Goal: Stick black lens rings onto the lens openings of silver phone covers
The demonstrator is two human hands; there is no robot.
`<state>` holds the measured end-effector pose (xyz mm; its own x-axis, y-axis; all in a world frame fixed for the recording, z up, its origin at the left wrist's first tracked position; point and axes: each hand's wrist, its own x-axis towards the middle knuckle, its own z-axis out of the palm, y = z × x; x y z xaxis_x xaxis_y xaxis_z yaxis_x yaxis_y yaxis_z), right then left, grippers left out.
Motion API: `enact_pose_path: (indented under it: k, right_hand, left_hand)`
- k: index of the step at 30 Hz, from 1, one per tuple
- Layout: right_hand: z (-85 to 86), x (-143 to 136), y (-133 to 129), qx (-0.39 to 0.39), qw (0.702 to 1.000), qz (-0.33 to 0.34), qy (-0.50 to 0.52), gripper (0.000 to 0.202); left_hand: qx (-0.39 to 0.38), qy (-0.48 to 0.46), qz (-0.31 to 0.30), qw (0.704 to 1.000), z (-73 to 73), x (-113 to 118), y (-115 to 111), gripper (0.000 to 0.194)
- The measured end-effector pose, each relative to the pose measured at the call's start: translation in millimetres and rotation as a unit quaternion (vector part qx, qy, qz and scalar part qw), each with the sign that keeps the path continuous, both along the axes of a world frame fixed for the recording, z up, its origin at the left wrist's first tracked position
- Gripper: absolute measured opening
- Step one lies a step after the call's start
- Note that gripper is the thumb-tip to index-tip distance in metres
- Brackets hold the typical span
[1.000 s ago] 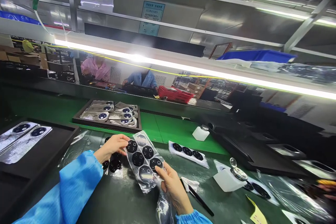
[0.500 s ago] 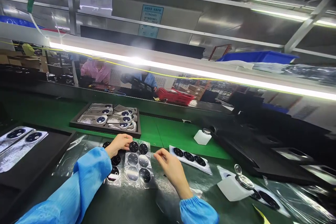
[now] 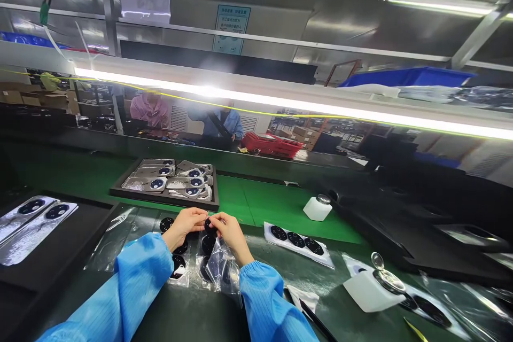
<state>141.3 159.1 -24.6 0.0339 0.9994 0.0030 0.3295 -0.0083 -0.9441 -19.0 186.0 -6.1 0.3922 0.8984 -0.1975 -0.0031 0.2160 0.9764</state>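
Observation:
My left hand (image 3: 187, 225) is closed in a pinch at the top edge of a clear sheet of round black camera lens covers (image 3: 208, 245). Close beside it, my right hand (image 3: 230, 232) pinches the top corner of the sheet's clear plastic film (image 3: 224, 267). The film is lifted and creased over the sheet's right side. One black disc (image 3: 208, 224) shows between the two hands. Under my left wrist lies another strip of black lens covers (image 3: 178, 264), partly covered by the sleeve.
A black tray (image 3: 164, 200) of silver phone back covers stands behind; another tray (image 3: 86, 235) is at left. To the right are a strip of three lens covers (image 3: 295, 239), two white dispenser bottles (image 3: 317, 209), a black stick-like tool (image 3: 316, 320) and a white cloth (image 3: 304, 296).
My right hand has moved left to meet my left hand and taken hold of the film's corner. The film, flat before, is now lifted and crumpled.

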Motion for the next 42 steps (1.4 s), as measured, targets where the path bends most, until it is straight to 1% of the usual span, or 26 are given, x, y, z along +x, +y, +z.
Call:
enact_pose_path:
  k: [7, 13, 19, 22, 25, 30, 34, 38, 42]
  right_hand:
    - [1.2, 1.9, 2.3, -0.026, 0.998, -0.010, 0.062, 0.029]
    - [3.1, 5.3, 1.6, -0.039, 0.996, -0.002, 0.085, 0.022]
    - [3.1, 3.9, 2.9, -0.032, 0.995, 0.004, 0.093, 0.022]
    - [1.9, 3.4, 4.0, -0.029, 0.995, 0.012, 0.094, 0.022]
    - [-0.6, 2.9, 5.9, -0.022, 0.995, 0.018, 0.091, 0.023]
    - [-6.1, 1.8, 9.4, 0.010, 0.996, 0.024, 0.081, 0.022]
    - [-10.5, 1.7, 11.9, 0.033, 0.997, 0.030, 0.066, 0.022]
    - [-14.1, 1.4, 14.9, 0.044, 0.998, 0.031, 0.041, 0.022]
    - [-17.5, -0.3, 17.8, 0.050, 0.998, 0.027, 0.010, 0.023]
  left_hand:
    - [0.070, 0.037, 0.016, 0.997, -3.8, 7.0, -1.8, 0.027]
    - [0.112, 0.072, 0.023, 0.991, -7.9, 9.4, -1.4, 0.027]
    - [0.152, 0.126, 0.018, 0.980, -8.0, 9.8, -1.3, 0.028]
    - [0.175, 0.166, 0.007, 0.970, -4.2, 9.4, -2.2, 0.028]
    - [0.203, 0.209, -0.007, 0.957, 3.5, 7.8, -3.1, 0.027]
    - [0.247, 0.288, -0.038, 0.924, 20.2, 3.8, -0.5, 0.027]
    - [0.267, 0.341, -0.058, 0.900, 30.1, 2.2, 6.1, 0.027]
    - [0.272, 0.368, -0.084, 0.885, 34.4, 1.1, 12.4, 0.029]
    - [0.265, 0.372, -0.111, 0.882, 31.4, 1.5, 16.6, 0.029]
